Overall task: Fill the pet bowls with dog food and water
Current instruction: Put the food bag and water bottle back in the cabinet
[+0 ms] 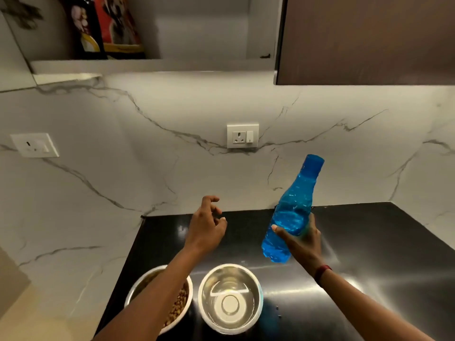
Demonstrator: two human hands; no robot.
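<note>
The right hand (301, 239) grips the blue bottle (293, 210) around its lower body, with the thumb on the near side and the fingers wrapped behind. The bottle is lifted off the black counter (369, 242) and leans with its neck away from the person. Its cap (314, 163) seems to be still on, so I judge the pouring is not yet begun. The left hand (205, 225) is in the air beside the bottle, its fingers loosely curled and holding nothing, probably ready to open the cap. The kibble bowl (138, 283) sits under the left forearm, and the second steel bowl (248, 291) is just beside it, near the bottle. Whether that bowl has water I cannot tell.
</note>
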